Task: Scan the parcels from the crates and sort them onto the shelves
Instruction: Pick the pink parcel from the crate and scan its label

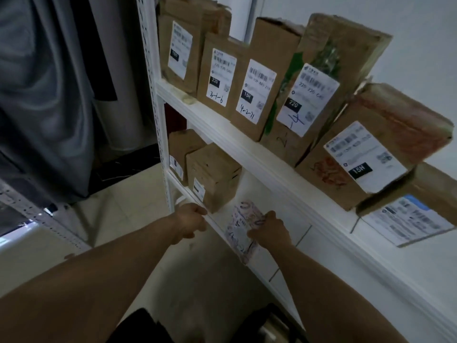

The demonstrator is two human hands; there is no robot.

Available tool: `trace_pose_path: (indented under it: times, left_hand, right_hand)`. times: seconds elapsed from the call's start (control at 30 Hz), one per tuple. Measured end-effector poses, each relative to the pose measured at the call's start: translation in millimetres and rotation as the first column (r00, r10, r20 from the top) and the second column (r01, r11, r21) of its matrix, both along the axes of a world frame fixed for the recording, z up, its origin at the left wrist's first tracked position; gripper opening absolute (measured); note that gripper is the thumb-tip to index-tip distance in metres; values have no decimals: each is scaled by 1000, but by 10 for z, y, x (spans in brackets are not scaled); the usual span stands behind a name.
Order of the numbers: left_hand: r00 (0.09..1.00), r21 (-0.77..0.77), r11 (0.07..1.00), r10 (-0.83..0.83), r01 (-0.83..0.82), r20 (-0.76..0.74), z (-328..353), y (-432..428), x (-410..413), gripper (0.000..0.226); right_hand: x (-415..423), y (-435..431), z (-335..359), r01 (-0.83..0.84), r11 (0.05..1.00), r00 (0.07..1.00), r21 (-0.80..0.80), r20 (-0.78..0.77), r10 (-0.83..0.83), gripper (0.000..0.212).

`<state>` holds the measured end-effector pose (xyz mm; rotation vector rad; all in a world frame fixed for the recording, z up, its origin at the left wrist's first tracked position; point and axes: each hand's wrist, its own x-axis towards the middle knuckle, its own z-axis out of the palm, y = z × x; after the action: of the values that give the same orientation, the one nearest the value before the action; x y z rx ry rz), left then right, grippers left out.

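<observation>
Sorting step: setting patterned parcel point(241, 229) upright at front edge of lower shelf point(216, 225), just beside cardboard box point(212, 177). Clamped on parcel's side with right hand point(268, 230); gripping shelf edge with left hand point(191, 220), fingers curled. Next, likely: seat parcel, label outward, let go.

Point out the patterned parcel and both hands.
patterned parcel point(238, 233), head view, its white label.
right hand point(270, 230), head view, back of hand.
left hand point(191, 219), head view, its back, gripping the shelf rail point(215, 223).

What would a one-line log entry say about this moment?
step: shelving | right hand holds patterned parcel at lower shelf | left hand grips its rim | cardboard box stands beside
</observation>
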<state>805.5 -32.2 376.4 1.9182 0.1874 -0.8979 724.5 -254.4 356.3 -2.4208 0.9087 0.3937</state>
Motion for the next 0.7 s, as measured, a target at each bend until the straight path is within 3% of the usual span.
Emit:
trace_pose_path:
  times: [0.23, 0.5, 0.7]
  left_hand:
    - [998, 7, 1000, -28, 28, -56, -490, -91, 621, 28]
    - [991, 32, 995, -90, 94, -103, -1052, -174, 1117, 30]
    - [987, 36, 993, -104, 109, -124, -1210, -164, 1196, 40]
  right_hand:
    - [679, -28, -517, 41, 999, 999, 25, -18, -41, 68]
    - [1248, 4, -1248, -57, 997, 998, -54, -39, 55, 63]
    - [1435, 22, -1480, 92, 995, 996, -49, 20, -91, 49]
